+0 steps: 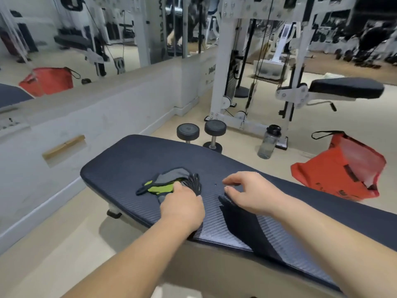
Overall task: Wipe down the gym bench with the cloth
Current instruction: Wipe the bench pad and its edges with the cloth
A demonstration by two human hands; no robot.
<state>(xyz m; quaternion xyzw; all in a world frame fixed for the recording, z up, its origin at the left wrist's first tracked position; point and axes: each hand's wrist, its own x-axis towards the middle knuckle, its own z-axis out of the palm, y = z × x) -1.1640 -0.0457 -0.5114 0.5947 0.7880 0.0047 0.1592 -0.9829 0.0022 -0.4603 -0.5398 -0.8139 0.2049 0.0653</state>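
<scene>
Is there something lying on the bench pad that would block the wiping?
Yes. A pair of grey and green gloves lies on the bench pad near its far end, and the left hand rests on them. The right hand hovers beside them with curled fingers. No cloth can be made out with certainty.

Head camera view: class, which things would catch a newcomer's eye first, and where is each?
The dark gym bench runs across the middle, with both bare hands over it: the left hand rests on grey-and-green gloves, the right hand beside them. A bright red bag sits on the floor at right.
</scene>
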